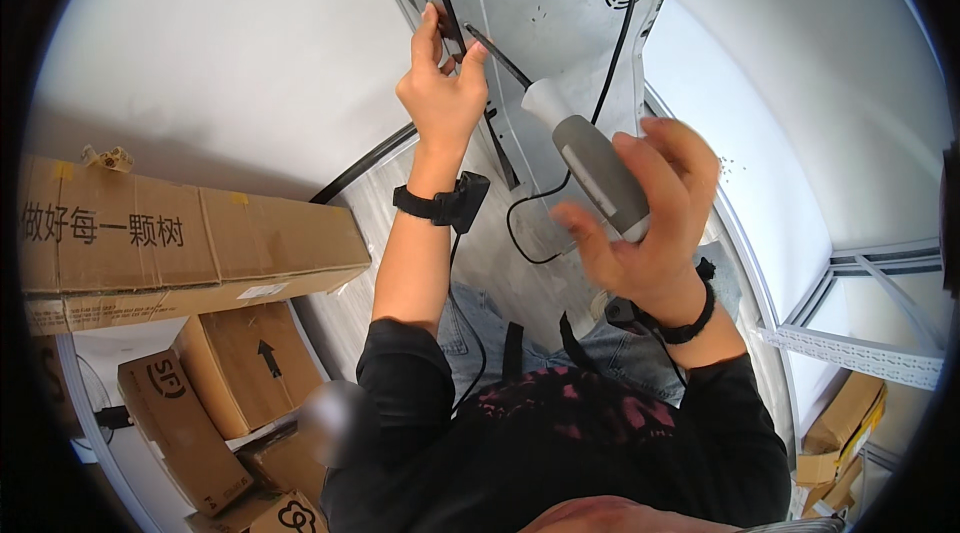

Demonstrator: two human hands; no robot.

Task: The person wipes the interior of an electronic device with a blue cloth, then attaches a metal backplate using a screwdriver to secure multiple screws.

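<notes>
A screwdriver [606,178] with a thick grey handle and a white collar slants up to the left. The fingers of my right hand [655,223] curl loosely about the butt end of its handle, with the thumb a little off it and blurred. At the upper middle, my left hand [443,93] takes hold of a narrow black upright strip [452,21] on the side of a metal cabinet [540,8]. Its thumb lies close by the screwdriver's shaft; whether they touch I cannot tell. The shaft's tip points at the strip, and any screw there is too small to see.
A black cable [610,73] runs down the cabinet onto the floor. Cardboard boxes [180,238] stand on a shelf at the left, with more beneath. A white perforated metal frame [860,353] stands at the right. Black straps sit on both my wrists, with cords attached.
</notes>
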